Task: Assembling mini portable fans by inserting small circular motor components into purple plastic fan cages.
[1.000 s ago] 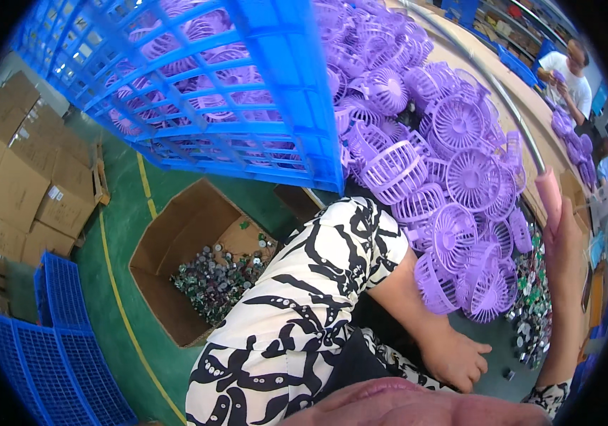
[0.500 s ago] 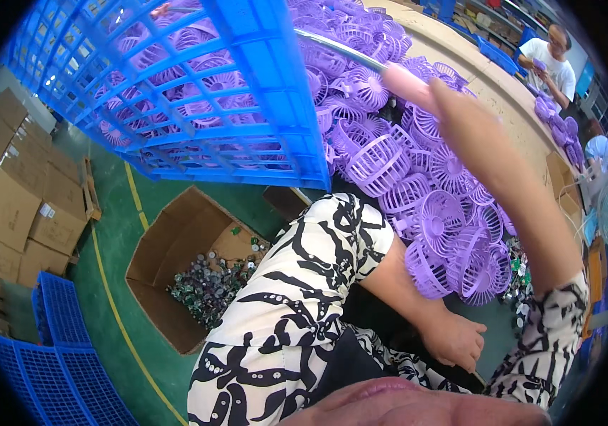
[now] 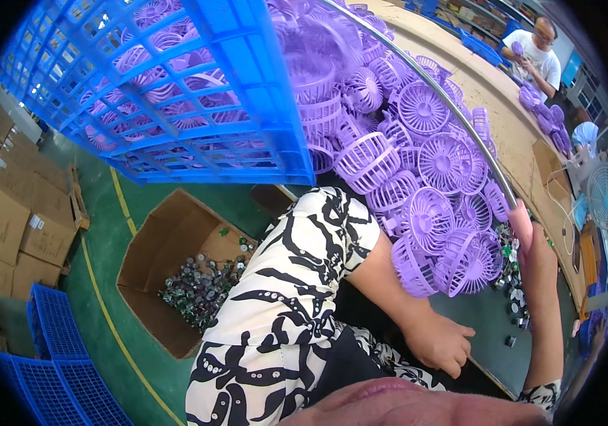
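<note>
In my right hand (image 3: 538,259) is the pink grip of a long metal rod (image 3: 453,113), its fingers closed round it. The rod runs up and left over a heap of purple plastic fan cages (image 3: 428,163); its far end lies beyond the picture's top edge. My left hand (image 3: 440,344) hangs near the table's front edge, its fingers loosely bent and apart, with nothing visible in them. A large blue plastic crate (image 3: 247,92) stands tilted at the upper left, more purple cages showing through its lattice. Some cages beside its rim are blurred.
Small metal motors (image 3: 513,302) lie beside the heap on the dark tabletop (image 3: 485,334). A cardboard box (image 3: 144,263) with similar small parts stands on the floor. Stacked cartons (image 3: 27,213) and blue crates (image 3: 55,355) are at left. Another person (image 3: 534,60) holds a purple piece at the far right.
My right hand has drawn back toward me and right, bringing the rod across the heap. Cages near the crate have shifted. My left hand's fingers have loosened slightly.
</note>
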Available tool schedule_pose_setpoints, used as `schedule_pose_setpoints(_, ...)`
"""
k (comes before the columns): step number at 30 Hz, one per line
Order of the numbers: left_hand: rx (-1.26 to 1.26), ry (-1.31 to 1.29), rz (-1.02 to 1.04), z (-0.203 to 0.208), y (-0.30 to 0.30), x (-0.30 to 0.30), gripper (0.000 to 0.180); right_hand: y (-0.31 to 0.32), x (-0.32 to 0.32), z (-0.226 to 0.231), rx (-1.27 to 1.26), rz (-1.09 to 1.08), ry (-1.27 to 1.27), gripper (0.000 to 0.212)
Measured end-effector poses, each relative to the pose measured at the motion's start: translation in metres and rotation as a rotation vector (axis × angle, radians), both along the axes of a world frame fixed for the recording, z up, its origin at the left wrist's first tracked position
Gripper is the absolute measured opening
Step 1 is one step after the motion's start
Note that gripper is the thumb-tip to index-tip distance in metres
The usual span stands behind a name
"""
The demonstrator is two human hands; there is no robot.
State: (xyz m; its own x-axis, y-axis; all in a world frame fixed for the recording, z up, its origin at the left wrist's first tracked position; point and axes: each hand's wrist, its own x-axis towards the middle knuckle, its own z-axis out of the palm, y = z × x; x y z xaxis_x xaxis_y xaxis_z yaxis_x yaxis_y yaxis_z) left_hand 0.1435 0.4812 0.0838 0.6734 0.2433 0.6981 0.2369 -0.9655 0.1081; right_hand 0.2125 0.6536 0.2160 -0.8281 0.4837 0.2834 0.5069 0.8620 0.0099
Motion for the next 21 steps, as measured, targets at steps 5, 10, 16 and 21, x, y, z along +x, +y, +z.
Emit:
schedule_pose_setpoints(5, -0.025, 0.012, -0.014, 0.003, -0.003, 0.001, 0.028, 0.020, 0.090, -0.022, -0.010, -0.148, -0.027, 0.053)
schedule_pose_setpoints(10, -0.073, -0.017, 0.010, 0.001, -0.003, -0.001, 0.030, 0.029, 0.109, -0.029, -0.002, -0.096, 0.106, 0.048)
schedule_pose_setpoints(16, -0.105, -0.062, -0.078, 0.002, 0.004, 0.006, 0.030, -0.012, -0.006, 0.033, 0.009, 0.376, 0.297, 0.047)
schedule_pose_setpoints(21, -0.201, -0.037, 0.030, 0.004, -0.007, -0.005, 0.026, -0.070, -0.136, 0.053, -0.040, 0.630, 0.086, 0.039)
